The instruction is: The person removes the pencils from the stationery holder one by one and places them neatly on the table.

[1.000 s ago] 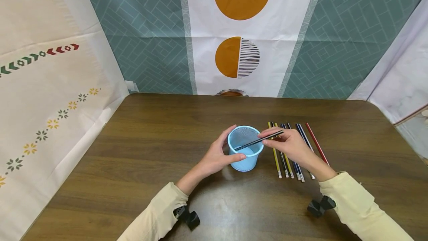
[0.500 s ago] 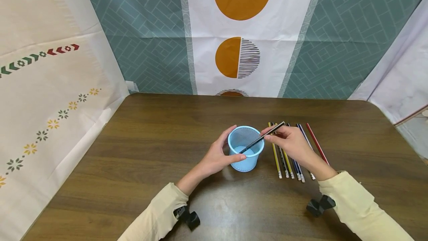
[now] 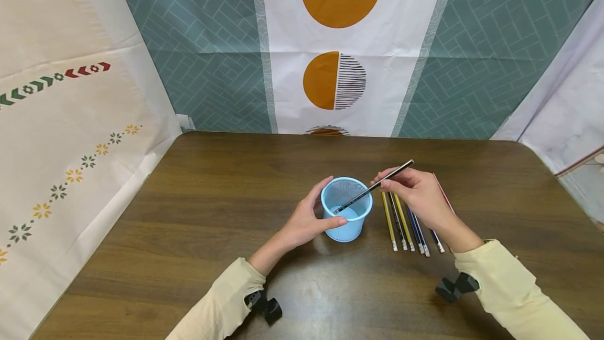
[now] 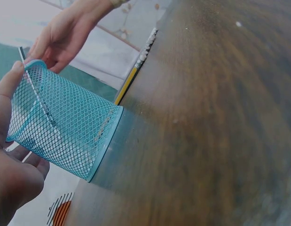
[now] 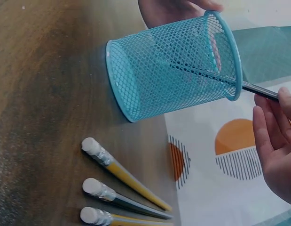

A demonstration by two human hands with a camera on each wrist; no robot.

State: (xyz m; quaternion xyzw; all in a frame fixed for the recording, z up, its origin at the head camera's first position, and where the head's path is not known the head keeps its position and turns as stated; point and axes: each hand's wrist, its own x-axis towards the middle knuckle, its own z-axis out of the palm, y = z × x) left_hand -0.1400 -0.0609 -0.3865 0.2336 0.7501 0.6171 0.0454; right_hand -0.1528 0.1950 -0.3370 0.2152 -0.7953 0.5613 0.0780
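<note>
A light blue mesh pencil cup [image 3: 343,232] stands upright on the table. My left hand [image 3: 304,220] grips its side, thumb at the near rim and fingers round the far left. A black pencil [image 3: 359,196] slants into the cup's mouth, its lower end inside and its upper end pointing up to the right. Between thumb and fingers, my right hand [image 3: 417,197] pinches this pencil just right of the rim. In the right wrist view the pencil [image 5: 260,91] shows through the mesh, and its inner tip is hard to make out.
Right of the cup lies a row of several pencils, with a yellow pencil [image 3: 389,222] closest to it. A red pencil [image 3: 443,192] lies at the far right, partly behind my right hand. Their eraser ends face me. Patterned cloth [image 3: 217,67] hangs behind the table.
My right hand has shifted a little right and away from me, and the pencil's upper end has risen to the upper right. The left hand and the cup stay put.
</note>
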